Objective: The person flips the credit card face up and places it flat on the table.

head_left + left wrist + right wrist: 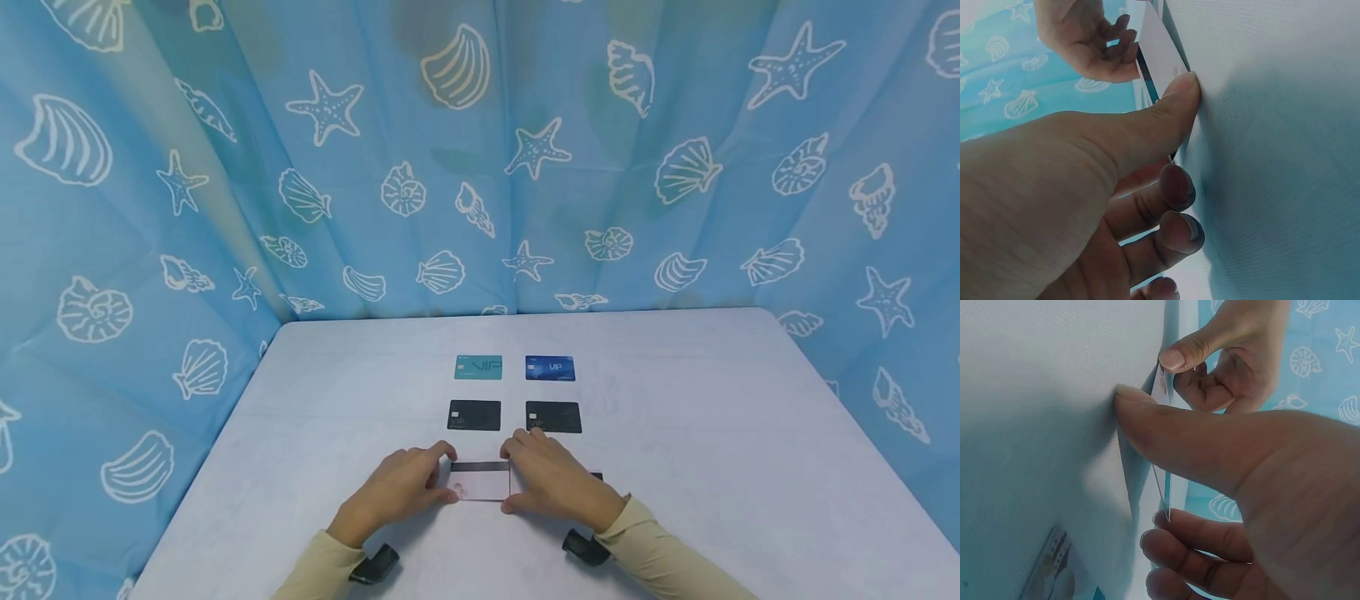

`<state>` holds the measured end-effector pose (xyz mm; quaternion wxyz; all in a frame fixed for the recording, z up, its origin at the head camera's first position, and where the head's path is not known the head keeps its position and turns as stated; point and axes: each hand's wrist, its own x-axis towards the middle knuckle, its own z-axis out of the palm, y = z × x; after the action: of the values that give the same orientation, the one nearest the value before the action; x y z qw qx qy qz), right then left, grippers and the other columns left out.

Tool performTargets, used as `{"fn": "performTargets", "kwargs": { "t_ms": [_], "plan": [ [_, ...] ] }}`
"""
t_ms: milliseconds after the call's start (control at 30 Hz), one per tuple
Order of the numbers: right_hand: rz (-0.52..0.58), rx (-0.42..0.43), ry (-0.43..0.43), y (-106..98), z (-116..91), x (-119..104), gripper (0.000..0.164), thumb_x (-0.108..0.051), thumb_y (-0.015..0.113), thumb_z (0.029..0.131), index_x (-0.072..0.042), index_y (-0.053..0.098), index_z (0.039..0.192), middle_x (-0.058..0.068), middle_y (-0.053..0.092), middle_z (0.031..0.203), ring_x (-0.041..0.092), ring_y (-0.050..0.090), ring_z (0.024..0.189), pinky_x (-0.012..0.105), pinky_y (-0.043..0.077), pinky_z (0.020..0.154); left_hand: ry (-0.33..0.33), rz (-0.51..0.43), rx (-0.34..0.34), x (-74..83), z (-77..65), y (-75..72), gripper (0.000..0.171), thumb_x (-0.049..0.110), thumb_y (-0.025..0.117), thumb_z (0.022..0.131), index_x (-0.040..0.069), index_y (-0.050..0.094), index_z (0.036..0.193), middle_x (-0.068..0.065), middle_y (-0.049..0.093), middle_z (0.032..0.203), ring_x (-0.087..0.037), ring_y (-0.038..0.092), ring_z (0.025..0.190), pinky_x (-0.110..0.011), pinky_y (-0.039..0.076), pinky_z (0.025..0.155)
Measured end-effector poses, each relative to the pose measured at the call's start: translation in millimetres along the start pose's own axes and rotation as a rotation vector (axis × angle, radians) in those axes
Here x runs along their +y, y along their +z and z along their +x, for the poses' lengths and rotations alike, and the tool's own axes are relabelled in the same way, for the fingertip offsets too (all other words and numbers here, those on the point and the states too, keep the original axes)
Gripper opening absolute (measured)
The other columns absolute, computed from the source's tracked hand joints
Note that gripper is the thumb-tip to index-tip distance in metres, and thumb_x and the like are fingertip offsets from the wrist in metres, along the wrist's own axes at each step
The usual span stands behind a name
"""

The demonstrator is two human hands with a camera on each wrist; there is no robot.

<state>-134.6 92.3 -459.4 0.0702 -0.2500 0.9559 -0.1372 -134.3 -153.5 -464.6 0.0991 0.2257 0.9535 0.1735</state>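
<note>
A pale pinkish bank card point(480, 485) with a dark stripe along its far side is between both hands, low over the white tabletop. My left hand point(401, 487) pinches its left edge, thumb at the near corner and a finger at the far corner. At the right edge, my right hand point(555, 479) holds the card between thumb and fingers; its thumb hides the near right corner in the right wrist view. Just beyond the hands lie two black VIP cards, one on the left point(474, 415) and one on the right point(553, 417), the latter near the right fingers.
Farther back lie a teal VIP card point(478, 367) and a blue VIP card point(551, 367). Another card point(1050, 569) lies beside the right hand, mostly hidden in the head view. A blue shell-patterned curtain point(510, 167) hangs behind the white-covered table point(712, 433).
</note>
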Motion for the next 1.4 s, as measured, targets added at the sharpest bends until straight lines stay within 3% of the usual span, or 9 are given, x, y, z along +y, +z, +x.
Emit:
{"fn": "performTargets", "kwargs": {
  "t_ms": [467,900,1100,1400],
  "plan": [
    [0.004,-0.005,-0.017,-4,-4,-1,0.064,-0.046,0.092,0.073,-0.010,0.068,0.121,0.003,0.066,0.111,0.017,0.052,0.098,0.040,0.051,0.092,-0.006,0.007,-0.049,1.2,1.8,-1.1,0.051,0.042,0.081,0.089,0.016,0.064,0.130,0.011,0.054,0.068,-0.004,0.046,0.060,-0.023,0.039,0.060],
    [0.036,0.027,-0.064,-3,-6,4,0.063,-0.046,0.091,0.074,-0.009,0.068,0.120,0.001,0.065,0.110,0.015,0.049,0.095,0.038,0.049,0.086,0.090,-0.008,-0.030,17.5,16.9,-21.4,0.062,0.050,0.081,0.086,0.012,0.064,0.133,0.012,0.053,0.066,-0.003,0.046,0.057,-0.022,0.037,0.057],
    [0.038,0.045,-0.091,-5,-7,3,0.062,-0.044,0.092,0.075,-0.008,0.067,0.119,0.002,0.065,0.110,0.015,0.049,0.095,0.037,0.048,0.085,0.117,-0.020,-0.037,22.2,21.6,-21.8,0.068,0.053,0.083,0.083,0.013,0.065,0.134,0.012,0.054,0.068,-0.003,0.047,0.058,-0.022,0.038,0.057],
    [0.038,0.034,-0.057,-16,-9,-1,0.062,-0.043,0.091,0.076,-0.009,0.067,0.122,0.001,0.065,0.113,0.015,0.048,0.096,0.038,0.048,0.087,0.130,0.001,-0.061,26.7,28.4,-19.2,0.073,0.055,0.085,0.079,0.014,0.064,0.136,0.011,0.055,0.069,-0.003,0.046,0.059,-0.022,0.037,0.059]
  ]
}}
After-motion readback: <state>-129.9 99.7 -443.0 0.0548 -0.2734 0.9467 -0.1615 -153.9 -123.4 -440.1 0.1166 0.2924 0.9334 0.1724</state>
